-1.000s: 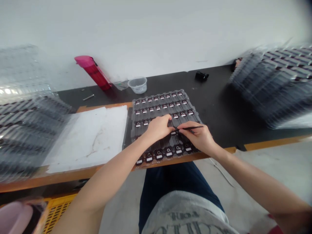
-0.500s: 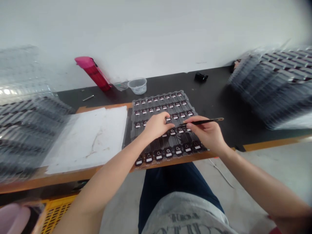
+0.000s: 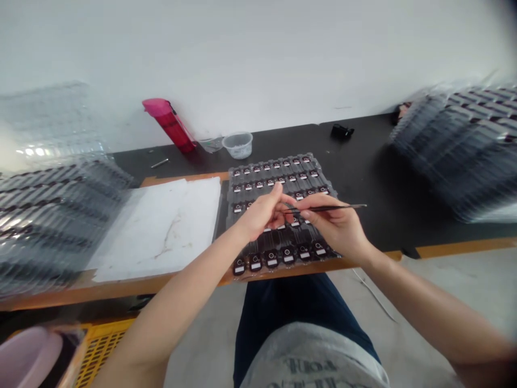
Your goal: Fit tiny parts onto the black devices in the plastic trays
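Observation:
A pair of dark tweezers (image 3: 329,208) is pinched in my right hand (image 3: 337,221), its tips pointing left at my left fingers. My left hand (image 3: 264,212) is raised over the tray, thumb up and apart, fingers partly bent around the tweezer tips. I cannot make out anything small at those tips. Under both hands lies a clear plastic tray (image 3: 297,235) with rows of small black parts, such as this black part (image 3: 287,255), each bearing a white label and a ring mark. My hands hide the middle of the tray.
White sheets (image 3: 161,221) lie left of the tray. Stacked filled trays stand at the left (image 3: 60,226) and right (image 3: 464,156). Behind are a pink-red bottle or pouch (image 3: 173,126), a clear tub (image 3: 238,145), a metal pin (image 3: 160,163) and a black object (image 3: 342,131).
My left hand has lifted from the parts and turned, thumb now up. The tweezers have swung flatter, with their tips at my left fingers. The whole view has shifted slightly.

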Tool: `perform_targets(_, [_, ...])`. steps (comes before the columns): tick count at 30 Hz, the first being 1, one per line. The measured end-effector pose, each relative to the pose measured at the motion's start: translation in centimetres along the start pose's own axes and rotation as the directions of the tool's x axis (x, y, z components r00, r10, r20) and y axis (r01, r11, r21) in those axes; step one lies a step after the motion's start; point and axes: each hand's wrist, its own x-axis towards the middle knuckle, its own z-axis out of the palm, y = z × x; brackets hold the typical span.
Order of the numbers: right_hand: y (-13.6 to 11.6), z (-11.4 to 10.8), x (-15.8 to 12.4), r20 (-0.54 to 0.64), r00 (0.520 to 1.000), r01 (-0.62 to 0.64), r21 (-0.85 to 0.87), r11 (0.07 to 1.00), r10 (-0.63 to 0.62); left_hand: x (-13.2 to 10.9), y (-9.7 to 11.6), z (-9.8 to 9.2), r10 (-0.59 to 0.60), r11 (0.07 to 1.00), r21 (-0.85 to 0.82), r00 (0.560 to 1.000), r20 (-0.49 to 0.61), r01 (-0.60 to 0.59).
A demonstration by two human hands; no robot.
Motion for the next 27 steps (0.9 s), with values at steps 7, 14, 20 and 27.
perform_targets(7, [0.4, 0.2, -0.3, -0.030, 0.999, -0.047, -0.059, 0.997, 0.045, -0.4, -0.1, -0.1, 0.019, 1.000, -0.013, 0.999, -0.029, -0.020])
perform_targets(14, [0.1, 0.4, -0.2, -0.027, 0.998, -0.049, -0.047, 0.998, 0.048, -0.4, -0.3, 0.0, 0.031, 0.999, -0.040, 0.999, -0.024, -0.032])
perform_targets(20, [-0.4, 0.4, -0.2, -0.020, 1.000, -0.015, -0.028, 1.000, 0.015, -0.4, -0.2, 0.3, 0.039, 0.999, 0.005, 0.999, -0.016, -0.039])
perform_targets(27, [0.1, 0.1, -0.1, -0.072, 0.997, -0.051, -0.128, 0.990, 0.042, 0.0, -0.4, -1.5, 0.324, 0.761, 0.641, 0.915, -0.240, -0.102])
